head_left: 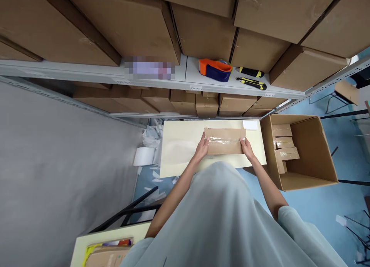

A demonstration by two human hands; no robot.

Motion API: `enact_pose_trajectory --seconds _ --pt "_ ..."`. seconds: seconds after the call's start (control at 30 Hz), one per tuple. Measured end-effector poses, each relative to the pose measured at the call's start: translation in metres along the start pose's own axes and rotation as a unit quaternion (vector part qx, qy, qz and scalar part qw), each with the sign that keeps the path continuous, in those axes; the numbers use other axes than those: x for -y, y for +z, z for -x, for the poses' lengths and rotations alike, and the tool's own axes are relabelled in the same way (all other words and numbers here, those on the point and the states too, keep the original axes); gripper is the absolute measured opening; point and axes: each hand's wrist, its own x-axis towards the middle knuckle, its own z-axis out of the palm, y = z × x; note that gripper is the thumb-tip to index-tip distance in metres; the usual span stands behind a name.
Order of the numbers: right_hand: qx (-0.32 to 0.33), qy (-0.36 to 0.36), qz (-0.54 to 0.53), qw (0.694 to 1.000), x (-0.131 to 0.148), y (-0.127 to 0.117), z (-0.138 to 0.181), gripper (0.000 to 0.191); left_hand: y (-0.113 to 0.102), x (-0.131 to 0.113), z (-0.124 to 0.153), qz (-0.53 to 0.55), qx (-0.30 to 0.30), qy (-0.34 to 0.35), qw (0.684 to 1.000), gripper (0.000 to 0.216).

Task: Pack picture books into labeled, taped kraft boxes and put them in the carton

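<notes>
Between my two hands is a small cardboard box (227, 146), its top seam covered with clear, shiny tape. My left hand (203, 145) grips the box's left end and my right hand (246, 146) its right end, thumbs on top; the fingers beneath are hidden. The box is over a pale cream tabletop (180, 147); whether it touches the surface I cannot tell. A white paper slip (250, 125) lies at the table's back right, just beyond my right hand.
Right of the table stands a large open carton (312, 151) with several small taped boxes (285, 142). Above, a metal shelf (192, 76) bears big cardboard boxes, an orange-and-blue tape dispenser (215, 69) and yellow-black box cutters (251, 82). At left are a white roll (143, 156) and a grey wall.
</notes>
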Motion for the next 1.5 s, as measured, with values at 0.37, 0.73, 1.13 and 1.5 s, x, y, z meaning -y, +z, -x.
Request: enact_pose_trajectory --seconds 0.37,0.73,1.13,1.5 --pt "-0.026 0.008 -0.01 1.0 0.005 -0.019 0.031 0.067 -0.026 0.022 0.01 0.026 0.121 -0.008 0.992 0.091" --pt "-0.067 0.177 -0.071 0.979 -0.042 -0.002 0.057 0.05 -0.031 0.032 0.032 0.044 0.118 -0.139 0.982 0.05" --pt "-0.082 0.132 -0.161 0.975 -0.043 0.018 0.066 0.046 -0.02 0.026 0.04 -0.013 0.147 -0.112 0.983 0.08" --pt "-0.103 -0.019 -0.203 0.973 -0.018 -0.063 0.106 0.071 0.019 -0.075 0.059 -0.09 0.149 -0.092 0.98 0.069"
